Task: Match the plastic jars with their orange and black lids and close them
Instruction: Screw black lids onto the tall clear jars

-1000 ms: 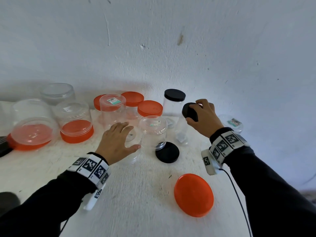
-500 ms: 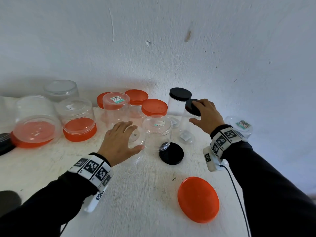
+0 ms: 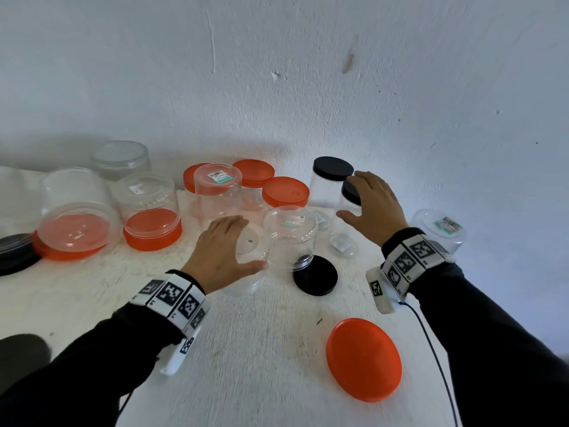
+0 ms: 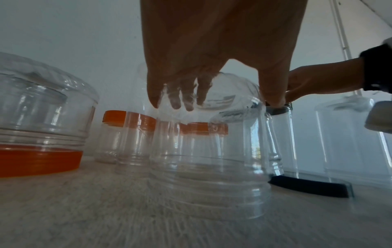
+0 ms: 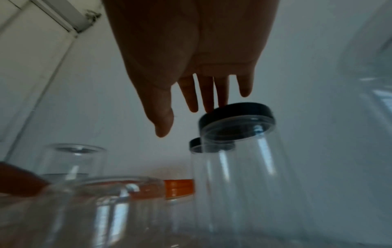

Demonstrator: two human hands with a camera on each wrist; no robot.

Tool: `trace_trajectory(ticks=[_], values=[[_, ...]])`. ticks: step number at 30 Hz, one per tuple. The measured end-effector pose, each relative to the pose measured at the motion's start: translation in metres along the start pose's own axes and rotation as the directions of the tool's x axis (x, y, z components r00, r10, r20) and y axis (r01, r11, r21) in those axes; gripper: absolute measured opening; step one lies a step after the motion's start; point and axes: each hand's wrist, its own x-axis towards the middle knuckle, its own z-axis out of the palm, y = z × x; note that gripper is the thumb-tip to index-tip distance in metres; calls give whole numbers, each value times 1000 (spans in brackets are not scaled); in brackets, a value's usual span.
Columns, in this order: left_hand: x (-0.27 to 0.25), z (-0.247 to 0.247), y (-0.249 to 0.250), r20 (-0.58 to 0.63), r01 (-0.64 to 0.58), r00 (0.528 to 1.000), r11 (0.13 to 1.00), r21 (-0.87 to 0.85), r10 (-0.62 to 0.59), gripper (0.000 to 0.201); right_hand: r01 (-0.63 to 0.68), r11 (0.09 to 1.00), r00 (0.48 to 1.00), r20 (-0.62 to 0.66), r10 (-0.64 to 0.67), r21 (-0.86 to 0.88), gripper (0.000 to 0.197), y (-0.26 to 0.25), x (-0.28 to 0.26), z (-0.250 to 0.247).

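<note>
My left hand [image 3: 252,243] lies over an upturned clear jar [image 3: 246,272] at the table's middle, fingers curled down its far side and thumb against its near side; in the left wrist view the hand [image 4: 224,100] arches over the jar [image 4: 212,159]. My right hand [image 3: 354,201] is open, its straight fingertips [image 5: 212,107] touching a black lid [image 5: 237,114] that sits on a tall clear jar [image 5: 244,184]. A loose black lid [image 3: 317,277] and a loose orange lid [image 3: 363,360] lie on the table.
A second upturned jar [image 3: 291,238] stands right beside my left thumb. Behind are a black-lidded tall jar [image 3: 332,169] and orange-lidded jars [image 3: 284,192]. Upturned jars over orange lids [image 3: 151,211] stand at the left, another upturned jar [image 3: 440,229] at the right by the wall.
My right hand carried the black lid onto the tall jar, let go, and its fingers straightened. My left hand stayed over the upturned jar.
</note>
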Motion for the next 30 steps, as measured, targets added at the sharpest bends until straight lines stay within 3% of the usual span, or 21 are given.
trace_trajectory(ticks=[3,6,11,16,22,30], values=[[-2,-6,-3,38,-4,999,994,-106,8,103,131,987,991,-2,-131,94,62,-24,-13,0],[-7,-12,-5,100,-39,993,984,-173,57,99,254,944,942,168,-290,210,62,-49,-27,2],[-23,-17,-4,181,-34,981,976,-213,74,100,272,901,825,401,-399,337,77,-80,-48,12],[-39,-24,-10,249,33,967,951,-307,47,110,287,894,772,469,-428,344,90,-101,-65,17],[-49,-22,-11,191,99,981,897,-431,-17,87,264,917,767,510,-388,300,106,-116,-79,15],[-60,-18,-6,202,78,978,825,-560,45,61,263,948,834,451,-317,178,107,-117,-94,11]])
